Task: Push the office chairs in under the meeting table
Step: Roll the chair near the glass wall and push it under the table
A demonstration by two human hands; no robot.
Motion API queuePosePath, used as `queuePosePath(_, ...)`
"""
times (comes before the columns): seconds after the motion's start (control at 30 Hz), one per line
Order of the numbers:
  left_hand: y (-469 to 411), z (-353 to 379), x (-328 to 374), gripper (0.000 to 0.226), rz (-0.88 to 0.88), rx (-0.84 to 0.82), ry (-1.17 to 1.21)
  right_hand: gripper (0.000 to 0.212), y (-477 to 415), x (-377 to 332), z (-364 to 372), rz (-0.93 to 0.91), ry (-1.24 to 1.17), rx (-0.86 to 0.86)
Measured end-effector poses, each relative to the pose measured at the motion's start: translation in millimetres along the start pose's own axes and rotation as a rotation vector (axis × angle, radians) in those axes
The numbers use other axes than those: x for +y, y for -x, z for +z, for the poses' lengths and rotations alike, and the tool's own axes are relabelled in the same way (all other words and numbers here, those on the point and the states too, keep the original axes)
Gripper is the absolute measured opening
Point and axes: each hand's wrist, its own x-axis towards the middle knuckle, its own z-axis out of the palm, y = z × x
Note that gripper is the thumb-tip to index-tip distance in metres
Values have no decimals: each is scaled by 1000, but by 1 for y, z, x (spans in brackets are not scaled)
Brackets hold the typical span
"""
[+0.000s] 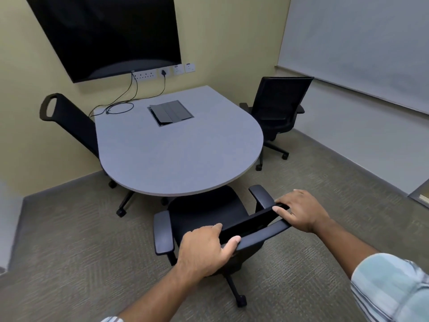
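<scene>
A grey meeting table (176, 156) with a rounded near end stands against the back wall. Just below that rounded end sits a black office chair (209, 212), its seat front partly under the tabletop. My left hand (204, 249) grips the left end of the chair's top backrest bar. My right hand (299, 210) grips the right end of the same bar. A second black chair (69, 122) leans at the table's left side, close to it. A third black chair (278, 105) stands at the right side, a little off the table edge.
A dark screen (104, 33) hangs on the yellow wall, with cables (120, 105) trailing onto the table. A black cable box (170, 112) sits in the tabletop. A pale blind (359, 43) covers the right wall. Carpet (81, 252) lies open to my left.
</scene>
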Motion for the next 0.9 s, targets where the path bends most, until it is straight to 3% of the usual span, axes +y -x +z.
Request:
queuePosePath(0.23, -10, -2, -9, 83, -87, 40, -10, 71, -27, 1, 8, -89, -29, 69)
queuePosePath(0.43, -15, -9, -21, 84, -119, 30, -32, 68, -51, -10, 7, -145, -2, 27)
queuePosePath(0.63, -24, -20, -50, 86, -128, -7, -15, 51, -74, -33, 9, -146, 8, 19)
queuePosePath(0.9, -32, -23, -80, 86, -138, -31, -18, 62, -98, -47, 16, -132, -19, 57)
